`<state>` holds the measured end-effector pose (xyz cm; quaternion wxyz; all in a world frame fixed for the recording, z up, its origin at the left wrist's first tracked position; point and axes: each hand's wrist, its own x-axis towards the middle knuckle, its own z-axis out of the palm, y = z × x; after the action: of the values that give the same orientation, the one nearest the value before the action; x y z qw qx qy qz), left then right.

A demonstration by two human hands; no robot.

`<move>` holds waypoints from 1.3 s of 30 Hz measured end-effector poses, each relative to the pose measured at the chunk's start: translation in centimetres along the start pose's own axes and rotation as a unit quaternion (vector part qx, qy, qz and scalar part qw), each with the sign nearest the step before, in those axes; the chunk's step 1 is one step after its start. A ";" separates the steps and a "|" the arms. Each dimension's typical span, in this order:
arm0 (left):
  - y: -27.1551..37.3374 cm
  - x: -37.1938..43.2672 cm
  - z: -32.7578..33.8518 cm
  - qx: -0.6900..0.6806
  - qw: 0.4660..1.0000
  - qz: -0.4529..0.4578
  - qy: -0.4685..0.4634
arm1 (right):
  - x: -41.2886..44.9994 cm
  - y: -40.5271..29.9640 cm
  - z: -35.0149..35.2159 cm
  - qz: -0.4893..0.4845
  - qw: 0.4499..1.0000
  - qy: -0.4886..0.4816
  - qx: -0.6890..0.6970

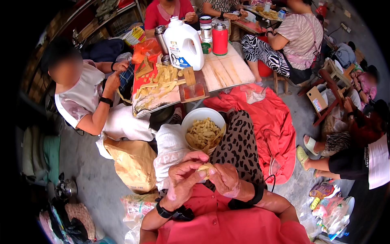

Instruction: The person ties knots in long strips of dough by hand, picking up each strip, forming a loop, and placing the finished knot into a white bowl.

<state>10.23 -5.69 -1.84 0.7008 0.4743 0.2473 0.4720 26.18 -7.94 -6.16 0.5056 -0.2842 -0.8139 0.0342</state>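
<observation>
Close to my chest, my left hand [186, 177] and my right hand [225, 180] pinch one small tan folded strip piece [206, 170] between thumbs and fingers. Just beyond them, a white plastic bucket [186, 117] stands between my knees, holding many similar tan folded pieces [205, 132]. A white towel [170, 152] lies over my left thigh. On the table ahead, a pile of tan strips [161, 80] lies beside a dark wooden board [195, 91] with a small upright wooden block [189, 76] on it.
The table [228, 71] also bears a large white jug [184, 45], a red flask [220, 39] and a steel flask [161, 38]. A person sits at the left holding a strip; several others sit around. A brown paper sack [134, 164] stands left, red cloth [262, 125] lies right.
</observation>
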 end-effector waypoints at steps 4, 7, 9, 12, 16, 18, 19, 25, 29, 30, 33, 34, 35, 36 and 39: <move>-0.1 0.5 -0.1 -0.093 0.996 -0.020 0.003 | 1.2 -0.2 0.1 -0.028 0.996 0.048 -0.066; -0.7 0.6 -0.4 -0.145 0.988 -0.041 -0.033 | 0.8 -0.2 0.2 0.012 0.998 0.053 -0.012; -0.7 0.4 -0.4 -0.182 0.980 -0.058 -0.056 | 0.8 -0.9 -0.2 0.063 0.995 0.037 0.061; -1.0 -0.2 -0.1 -0.237 0.966 -0.053 -0.085 | 0.8 -1.7 0.0 0.044 0.998 0.049 0.009; -0.9 -0.4 0.0 -0.243 0.960 -0.039 -0.135 | 1.4 -2.4 -0.4 0.033 0.992 0.099 0.068; -0.5 -0.2 0.6 -0.214 0.971 -0.044 -0.100 | 0.8 -1.6 -0.4 0.019 0.997 0.076 0.025; -0.3 -0.2 0.6 -0.183 0.979 -0.050 -0.075 | 0.6 -1.1 -0.4 0.012 0.998 0.064 0.003; -0.5 0.0 0.4 -0.166 0.982 -0.074 -0.057 | 0.8 -0.8 -0.5 0.006 0.997 0.063 -0.048; -0.1 -0.1 0.9 -0.147 0.980 -0.082 -0.107 | 0.4 -1.2 -0.3 0.023 0.995 0.075 -0.056; -0.2 0.0 1.1 -0.149 0.980 -0.070 -0.112 | 0.3 -1.0 -0.5 0.018 0.996 0.053 -0.071; 1.4 0.2 2.4 -0.016 0.994 -0.104 0.000 | 0.0 -0.4 -1.1 -0.008 0.991 0.005 -0.136; 0.9 0.6 1.9 0.081 0.996 -0.039 -0.017 | -0.1 -0.1 -1.2 -0.020 0.987 -0.006 -0.162; 0.8 0.7 1.7 0.134 0.990 -0.041 -0.023 | -0.3 0.2 -1.4 -0.032 0.982 -0.018 -0.187; 0.8 0.6 1.4 0.186 0.981 -0.044 -0.030 | -0.4 0.7 -1.5 -0.016 0.988 -0.019 -0.150; 0.4 0.6 0.3 0.318 0.942 -0.078 -0.072 | -0.5 1.4 -1.7 -0.058 0.946 0.004 -0.318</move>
<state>10.56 -5.24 -1.25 0.5637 0.6844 0.3699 0.2774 28.37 -7.43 -6.16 0.3932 -0.3826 -0.7958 -0.2563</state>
